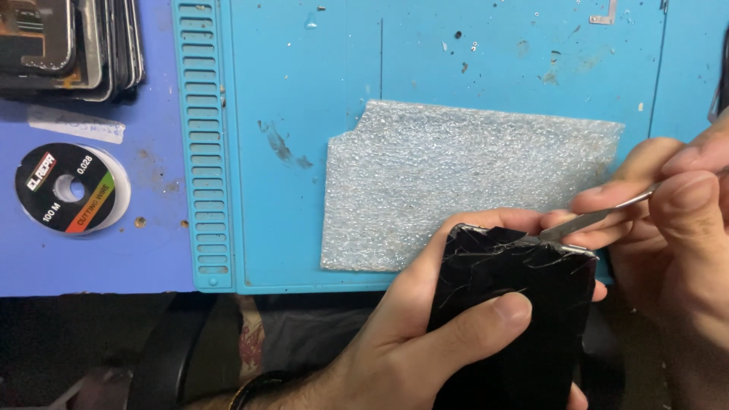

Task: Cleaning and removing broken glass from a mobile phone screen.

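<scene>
We see the left hand wrapped around a black phone with a badly cracked glass face, thumb pressed across the front and fingers curled behind its top edge, holding it low over the near edge of the surface. The right hand pinches a thin metal blade between thumb and fingertips, and the blade's tip meets the phone at its upper right corner. The two hands sit close together, each clamped on its own thing. Just behind the phone, a sheet of grey foam wrap lies flat on a light blue mat with a slotted strip along its left side. Well to the left, on the darker blue surface, lies a spool of wire, and a stack of phone screens sits in the far left corner.
</scene>
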